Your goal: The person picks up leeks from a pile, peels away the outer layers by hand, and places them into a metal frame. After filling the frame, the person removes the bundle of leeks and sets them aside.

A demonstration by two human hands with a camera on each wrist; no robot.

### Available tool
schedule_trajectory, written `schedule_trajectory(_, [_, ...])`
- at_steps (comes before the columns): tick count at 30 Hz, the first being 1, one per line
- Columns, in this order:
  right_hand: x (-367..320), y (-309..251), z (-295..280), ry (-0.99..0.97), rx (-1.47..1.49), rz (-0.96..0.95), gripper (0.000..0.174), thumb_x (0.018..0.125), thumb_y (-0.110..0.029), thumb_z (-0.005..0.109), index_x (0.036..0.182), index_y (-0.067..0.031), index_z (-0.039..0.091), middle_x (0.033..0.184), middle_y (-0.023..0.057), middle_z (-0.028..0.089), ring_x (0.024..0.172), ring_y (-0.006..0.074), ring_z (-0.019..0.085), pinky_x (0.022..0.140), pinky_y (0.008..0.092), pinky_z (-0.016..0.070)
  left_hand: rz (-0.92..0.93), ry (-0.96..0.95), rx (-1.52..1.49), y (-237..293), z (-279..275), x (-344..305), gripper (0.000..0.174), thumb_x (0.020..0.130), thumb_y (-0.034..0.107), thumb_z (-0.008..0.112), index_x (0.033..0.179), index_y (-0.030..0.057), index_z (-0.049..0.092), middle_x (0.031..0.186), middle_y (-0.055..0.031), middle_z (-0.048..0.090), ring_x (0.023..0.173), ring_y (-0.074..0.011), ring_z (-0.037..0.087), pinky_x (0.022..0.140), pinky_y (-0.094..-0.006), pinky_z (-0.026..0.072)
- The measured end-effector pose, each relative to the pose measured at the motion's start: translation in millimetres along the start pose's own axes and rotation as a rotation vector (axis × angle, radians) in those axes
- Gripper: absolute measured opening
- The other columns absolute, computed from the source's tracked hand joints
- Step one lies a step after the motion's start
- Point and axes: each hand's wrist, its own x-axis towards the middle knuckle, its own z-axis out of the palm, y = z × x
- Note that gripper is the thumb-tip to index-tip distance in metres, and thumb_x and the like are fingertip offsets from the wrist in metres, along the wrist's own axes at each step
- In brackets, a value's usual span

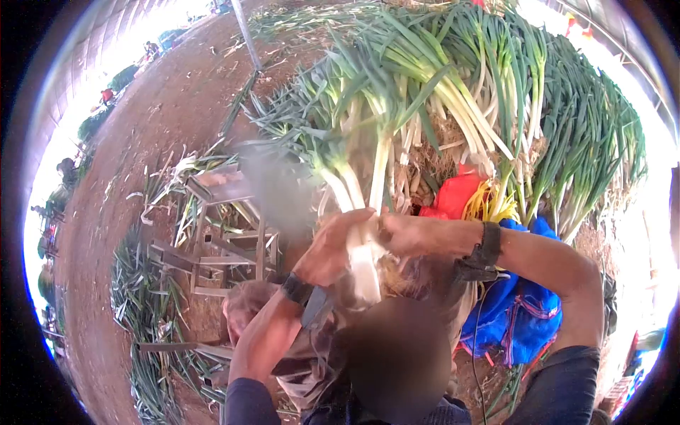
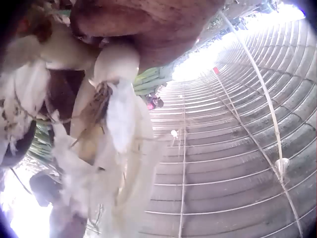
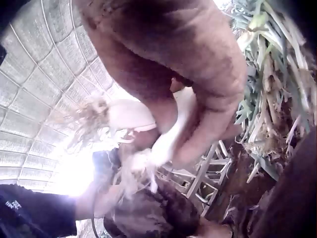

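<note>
In the head view, my left hand grips a few leeks by their white stalks, roots toward my body and green leaves pointing away. Beside it, my right hand holds a white stalk close to the same leeks. The right wrist view shows the right hand with thumb and fingers pinching a white leek stalk, stringy roots hanging at its end. Peeled, papery white skin dangles from the stalk ends under the fingers in the left wrist view.
A large heap of leeks lies ahead and to the right. A metal-framed stool stands at the left among leaf scraps on the dirt floor. Red bag, yellow ties and blue bag are at the right.
</note>
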Motion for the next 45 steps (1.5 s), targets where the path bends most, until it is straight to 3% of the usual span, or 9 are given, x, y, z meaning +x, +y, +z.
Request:
schedule_trajectory(10, [-63, -33, -43, 0.125, 0.015, 0.057, 0.055, 0.091, -0.048, 0.066, 0.103, 0.006, 0.064, 0.095, 0.017, 0.07, 0.071, 0.0199, 0.072, 0.06, 0.0314, 0.06, 0.119, -0.016, 0.212, 84, 16, -98, 0.038, 0.087, 0.013, 0.067, 0.119, -0.0047, 0.06, 0.104, -0.0127, 0.067, 0.095, -0.0218, 0.068, 0.082, -0.0337, 0.0571])
schedule_trajectory(12, [-59, -32, -43, 0.267, -0.002, 0.102, 0.06, 0.09, -0.051, 0.066, 0.103, 0.0071, 0.064, 0.096, 0.0189, 0.07, 0.069, 0.0195, 0.072, 0.059, 0.032, 0.0602, -0.682, 0.06, -0.5, 126, 19, -105, 0.043, 0.083, 0.008, 0.066, 0.121, -0.0075, 0.056, 0.108, -0.0158, 0.066, 0.086, -0.0213, 0.07, 0.086, -0.0376, 0.0583])
schedule_trajectory(20, [8, -16, -5, -0.138, 0.199, -0.034, 0.035, 0.092, -0.029, 0.066, 0.095, 0.0054, 0.066, 0.089, 0.0144, 0.07, 0.068, 0.0221, 0.071, 0.058, 0.0306, 0.0581, -0.67, 0.069, -0.419, 153, 23, -178, 0.054, 0.083, 0.008, 0.067, 0.132, -0.0052, 0.048, 0.116, -0.0146, 0.065, 0.098, -0.0217, 0.067, 0.084, -0.0329, 0.057])
schedule_trajectory(21, [7, -16, -6, -0.037, -0.083, -0.454, 0.027, 0.09, -0.023, 0.066, 0.094, 0.0034, 0.067, 0.085, 0.0124, 0.069, 0.066, 0.0199, 0.069, 0.056, 0.0287, 0.0564, -0.682, 0.078, -0.393, 161, 22, -184, 0.056, 0.084, 0.009, 0.067, 0.134, -0.005, 0.047, 0.116, -0.0154, 0.065, 0.096, -0.021, 0.067, 0.083, -0.0329, 0.057])
schedule_trajectory(28, [-3, -58, -94, 0.479, 0.539, -0.464, 0.014, 0.089, -0.017, 0.065, 0.083, -0.0062, 0.07, 0.073, 0.0046, 0.067, 0.056, 0.0114, 0.06, 0.05, 0.027, 0.0496, -0.761, 0.203, -0.358, 186, 5, -228, 0.06, 0.08, 0.011, 0.07, 0.133, -0.0063, 0.048, 0.114, -0.0148, 0.066, 0.094, -0.0198, 0.068, 0.078, -0.0298, 0.056])
schedule_trajectory(32, [-18, -64, -110, 0.451, -0.027, -0.268, 0.021, 0.085, -0.022, 0.072, 0.093, -0.0024, 0.069, 0.084, 0.0083, 0.07, 0.071, 0.015, 0.065, 0.065, 0.0298, 0.0543, -0.886, 0.198, -0.282, 179, -3, -245, 0.061, 0.08, 0.013, 0.071, 0.133, -0.0069, 0.048, 0.114, -0.0158, 0.066, 0.096, -0.0207, 0.068, 0.079, -0.0306, 0.0557])
schedule_trajectory(34, [-19, -80, -64, 0.278, -1.202, 0.057, 0.044, 0.081, -0.031, 0.075, 0.111, 0.0005, 0.064, 0.109, 0.0163, 0.067, 0.097, 0.0258, 0.066, 0.086, 0.037, 0.0533, -0.888, 0.203, -0.278, 181, -2, -245, 0.061, 0.08, 0.013, 0.071, 0.133, -0.007, 0.048, 0.115, -0.016, 0.066, 0.096, -0.0209, 0.068, 0.08, -0.0312, 0.0556])
schedule_trajectory(41, [-13, -90, 160, 0.123, -0.83, -1.131, 0.089, 0.077, -0.037, 0.074, 0.147, -0.0011, 0.03, 0.152, 0.021, 0.032, 0.143, 0.0339, 0.03, 0.121, 0.0536, 0.0079, -0.9, 0.193, -0.211, 195, 7, -242, 0.061, 0.078, 0.013, 0.072, 0.131, -0.0077, 0.049, 0.112, -0.016, 0.067, 0.092, -0.0214, 0.069, 0.078, -0.0315, 0.057])
schedule_trajectory(45, [14, -95, 190, 0.316, -0.679, -1.349, 0.066, 0.078, -0.013, 0.068, 0.137, 0.0006, 0.039, 0.134, 0.0164, 0.049, 0.126, 0.0315, 0.049, 0.107, 0.0474, 0.0399, -0.974, 0.155, -0.065, 220, -11, -232, 0.059, 0.083, 0.024, 0.071, 0.13, -0.0048, 0.051, 0.108, -0.0136, 0.069, 0.084, -0.0239, 0.071, 0.073, -0.0351, 0.0598])
